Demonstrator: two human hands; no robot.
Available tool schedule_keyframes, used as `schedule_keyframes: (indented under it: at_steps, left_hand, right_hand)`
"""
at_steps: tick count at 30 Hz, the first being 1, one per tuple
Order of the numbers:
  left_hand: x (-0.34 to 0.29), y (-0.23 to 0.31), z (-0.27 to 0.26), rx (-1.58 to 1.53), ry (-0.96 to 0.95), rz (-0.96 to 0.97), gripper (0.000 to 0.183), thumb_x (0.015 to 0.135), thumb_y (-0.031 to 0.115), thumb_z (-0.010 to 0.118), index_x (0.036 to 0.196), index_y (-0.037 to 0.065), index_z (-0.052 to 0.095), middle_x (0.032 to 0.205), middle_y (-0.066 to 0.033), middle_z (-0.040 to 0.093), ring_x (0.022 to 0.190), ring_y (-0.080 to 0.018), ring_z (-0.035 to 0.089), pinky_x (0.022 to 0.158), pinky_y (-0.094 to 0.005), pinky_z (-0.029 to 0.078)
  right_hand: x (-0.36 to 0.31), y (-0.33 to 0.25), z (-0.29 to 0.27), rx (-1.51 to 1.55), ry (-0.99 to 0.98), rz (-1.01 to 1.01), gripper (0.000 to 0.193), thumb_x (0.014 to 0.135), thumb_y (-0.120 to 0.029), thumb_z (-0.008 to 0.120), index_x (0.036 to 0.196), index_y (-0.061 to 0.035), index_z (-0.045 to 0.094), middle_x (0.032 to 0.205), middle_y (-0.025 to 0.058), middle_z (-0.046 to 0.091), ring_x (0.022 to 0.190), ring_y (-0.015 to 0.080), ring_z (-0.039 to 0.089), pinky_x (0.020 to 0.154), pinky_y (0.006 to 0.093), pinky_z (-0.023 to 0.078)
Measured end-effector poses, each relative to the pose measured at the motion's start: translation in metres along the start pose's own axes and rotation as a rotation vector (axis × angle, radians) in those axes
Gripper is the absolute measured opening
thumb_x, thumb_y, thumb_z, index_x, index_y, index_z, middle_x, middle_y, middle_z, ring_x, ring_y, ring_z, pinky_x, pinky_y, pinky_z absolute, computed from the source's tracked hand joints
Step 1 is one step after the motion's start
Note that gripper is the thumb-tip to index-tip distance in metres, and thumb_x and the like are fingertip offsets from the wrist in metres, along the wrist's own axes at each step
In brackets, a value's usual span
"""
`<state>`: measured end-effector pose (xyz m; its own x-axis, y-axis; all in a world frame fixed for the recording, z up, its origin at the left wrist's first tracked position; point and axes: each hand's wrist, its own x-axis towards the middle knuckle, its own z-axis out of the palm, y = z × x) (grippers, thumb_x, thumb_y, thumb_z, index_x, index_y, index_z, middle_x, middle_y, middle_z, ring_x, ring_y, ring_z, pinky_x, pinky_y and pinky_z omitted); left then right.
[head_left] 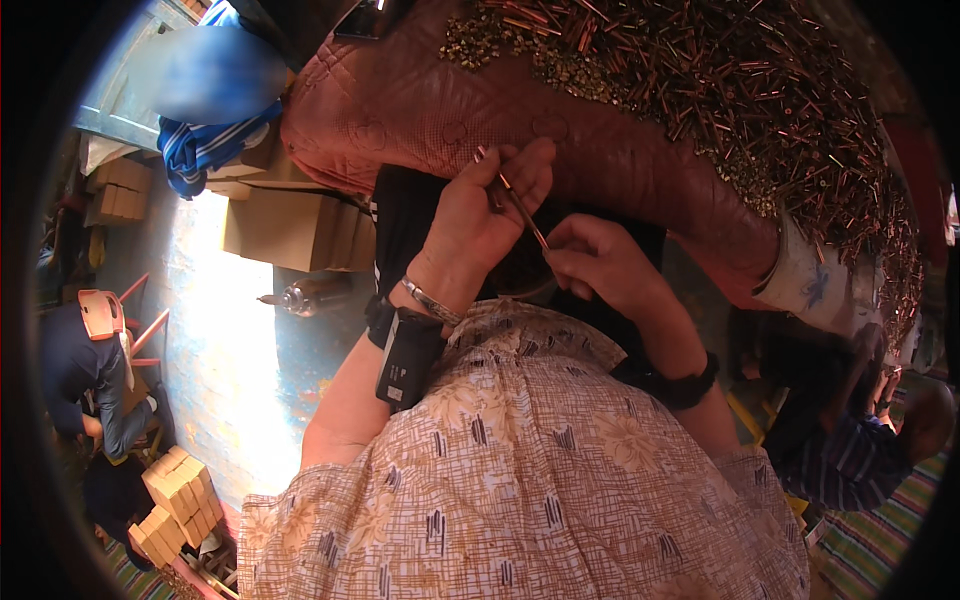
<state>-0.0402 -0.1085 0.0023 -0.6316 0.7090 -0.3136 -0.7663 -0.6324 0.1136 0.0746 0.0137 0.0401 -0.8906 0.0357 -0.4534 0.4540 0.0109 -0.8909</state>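
My left hand (470, 225) is palm up in the middle of the view, fingers curled around a thin, shiny copper-coloured tube (521, 208). The end of another slim piece seems to show between its fingers. At the tube's lower end, the thumb and fingertips of my right hand (612, 265) are pinched together on it. Just beyond both hands lies a padded, reddish-brown quilted cover (620, 150) over the work surface. On it, farther off and to the right, spreads a big heap of similar copper-coloured tubes (740, 85), edged by small gold-coloured pieces (590, 78).
Cardboard boxes (290, 228) stand left of my knees, with a metal object (312, 297) on the floor near them. Stacked small cartons (183, 492) are at the lower left. One person (75, 350) sits at far left, another (850, 460) at lower right, and someone in blue (215, 140) at upper left.
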Motion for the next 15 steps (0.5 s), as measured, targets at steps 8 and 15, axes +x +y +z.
schedule_keyframes:
  at_steps: [8,15]
  left_hand:
    - [-0.001,-0.003,-0.005,0.013,0.041,-0.015,0.018,0.094,0.014,0.036,0.096,-0.002,0.044,0.117,-0.0253,0.049,0.109,-0.0325,0.050,0.088,-0.0423,0.046]
    - [-0.010,-0.018,-0.003,0.183,-0.027,-0.071,0.018,0.092,0.015,0.039,0.097,0.000,0.047,0.119,-0.0231,0.048,0.105,-0.0307,0.051,0.088,-0.0413,0.045]
  right_hand:
    - [0.003,0.003,-0.001,0.032,-0.024,-0.010,0.014,0.081,-0.010,0.057,0.089,0.0008,0.053,0.064,0.0025,0.052,0.047,0.0053,0.043,0.042,0.0191,0.032]
    - [0.013,-0.004,0.010,-0.005,0.115,-0.113,0.013,0.082,-0.010,0.055,0.087,0.0009,0.052,0.064,0.0028,0.053,0.047,0.0065,0.045,0.043,0.0199,0.034]
